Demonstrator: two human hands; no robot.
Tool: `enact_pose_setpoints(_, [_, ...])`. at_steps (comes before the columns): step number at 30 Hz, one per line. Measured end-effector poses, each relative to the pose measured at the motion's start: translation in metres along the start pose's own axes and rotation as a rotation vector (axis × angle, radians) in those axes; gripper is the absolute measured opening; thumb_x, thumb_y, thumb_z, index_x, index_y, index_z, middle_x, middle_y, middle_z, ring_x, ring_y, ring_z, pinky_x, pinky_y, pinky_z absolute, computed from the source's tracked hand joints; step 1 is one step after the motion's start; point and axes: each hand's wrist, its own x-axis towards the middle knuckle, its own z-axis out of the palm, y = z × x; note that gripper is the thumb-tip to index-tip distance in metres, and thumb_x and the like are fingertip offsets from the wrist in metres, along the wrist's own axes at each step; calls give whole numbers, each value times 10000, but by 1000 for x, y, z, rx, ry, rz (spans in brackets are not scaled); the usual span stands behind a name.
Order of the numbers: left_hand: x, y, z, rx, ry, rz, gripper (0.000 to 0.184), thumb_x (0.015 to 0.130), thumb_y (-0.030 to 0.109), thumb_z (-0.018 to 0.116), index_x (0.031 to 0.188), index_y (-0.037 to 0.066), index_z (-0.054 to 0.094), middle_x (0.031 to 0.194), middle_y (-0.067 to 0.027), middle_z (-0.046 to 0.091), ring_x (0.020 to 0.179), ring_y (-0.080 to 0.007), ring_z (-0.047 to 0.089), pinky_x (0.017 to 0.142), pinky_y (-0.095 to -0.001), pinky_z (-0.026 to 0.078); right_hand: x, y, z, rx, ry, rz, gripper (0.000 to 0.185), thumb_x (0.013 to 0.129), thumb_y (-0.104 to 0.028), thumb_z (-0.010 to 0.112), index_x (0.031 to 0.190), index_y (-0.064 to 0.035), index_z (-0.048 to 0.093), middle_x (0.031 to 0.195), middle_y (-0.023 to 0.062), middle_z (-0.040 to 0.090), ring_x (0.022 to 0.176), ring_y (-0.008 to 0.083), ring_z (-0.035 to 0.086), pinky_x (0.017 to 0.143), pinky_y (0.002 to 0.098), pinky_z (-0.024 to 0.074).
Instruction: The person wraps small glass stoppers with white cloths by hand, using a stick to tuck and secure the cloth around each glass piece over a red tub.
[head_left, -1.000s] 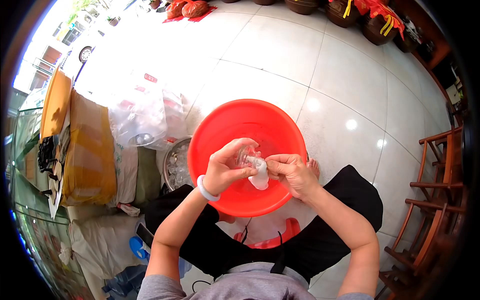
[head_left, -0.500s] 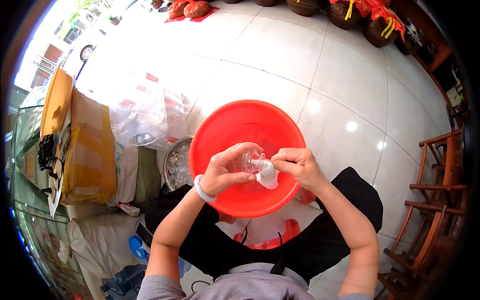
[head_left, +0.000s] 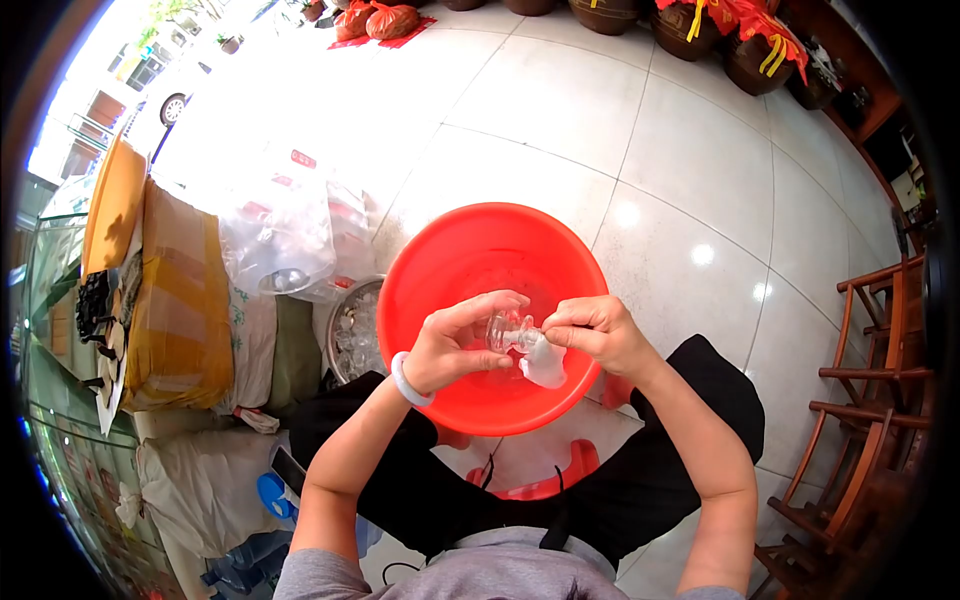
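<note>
Over the red basin [head_left: 440, 265], my left hand [head_left: 448, 345] curls its fingers and thumb around a small clear glass vessel [head_left: 498, 330], tilted on its side with its mouth toward the right. My right hand [head_left: 598, 330] pinches a white cloth [head_left: 544, 364] at that mouth. Part of the cloth seems to reach inside the glass, and the rest hangs below. Whether a thin stick is also in the right fingers, I cannot make out. The basin's bottom is partly hidden by my hands.
A metal bowl of clear glassware [head_left: 355, 335] stands left of the basin, near plastic bags [head_left: 280, 230] and a taped cardboard box [head_left: 180, 300]. Wooden chairs [head_left: 870, 400] are at the right. Dark jars [head_left: 690, 35] line the back. A red stool [head_left: 575, 470] shows between my legs.
The cloth and my right fingers have shifted slightly right, away from the glass, and more of its narrow end shows. My left hand keeps its hold.
</note>
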Motion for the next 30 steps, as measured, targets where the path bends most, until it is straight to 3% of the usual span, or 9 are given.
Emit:
enact_pose_setpoints(4, [1,-1,0,72,41,51,510,674,-75,692,1151,-11,524,1239,-146,493,1075,-205,538,892,-326,484,-5,10,15,246,105,167,114,830,-55,578,849,32,650,710,18,591,646,94,502,614,245,406])
enact_pose_setpoints(6, [0,-2,1,132,71,94,491,663,-88,687,1123,-16,533,1237,-156,493,1069,-215,547,894,-330,482,-5,26,23,733,184,311,153,849,-88,577,912,29,652,722,5,585,616,76,473,574,222,380])
enact_pose_setpoints(10, [-1,-4,1,136,86,102,490,659,-87,689,1118,-18,534,1230,-163,498,1053,-221,558,894,-332,481,-6,28,27,893,189,323,179,842,-98,588,933,45,643,740,24,587,622,75,456,567,217,365])
enact_pose_setpoints(18, [-3,-3,-1,35,64,45,550,677,-23,727,1178,-7,503,1226,-154,505,1057,-209,555,901,-333,476,-1,0,8,-177,50,-121,108,838,-48,568,841,27,646,711,11,587,664,85,529,601,224,411])
enact_pose_setpoints(22, [-2,-6,3,0,69,31,561,674,-13,733,1185,-3,501,1220,-149,514,1065,-208,551,900,-333,474,-3,-1,9,-366,107,-252,108,844,-47,558,836,19,643,706,6,581,655,82,523,589,226,409])
enact_pose_setpoints(24, [-1,-7,6,29,126,46,535,673,-17,728,1164,-3,516,1201,-155,530,1061,-217,557,893,-336,476,-6,-3,15,44,169,58,123,852,-58,548,844,20,643,706,5,580,654,84,522,596,230,413])
enact_pose_setpoints(25, [-1,-6,6,29,125,46,535,673,-17,728,1164,-3,516,1201,-155,530,1061,-217,557,893,-336,476,-7,1,16,45,171,58,123,852,-58,548,844,20,643,706,5,580,654,84,522,596,230,413])
enact_pose_setpoints(27, [0,-4,6,261,160,130,501,666,-30,720,1130,-5,534,1189,-167,538,1054,-226,565,884,-333,479,-6,16,19,713,186,362,136,857,-76,546,855,20,643,716,8,587,656,78,518,606,225,411])
enact_pose_setpoints(30, [1,-8,5,376,162,175,480,655,-38,717,1103,-9,545,1187,-174,538,1047,-231,572,877,-329,482,-5,22,23,849,205,430,133,864,-74,546,842,13,645,711,-10,584,669,70,525,614,221,409])
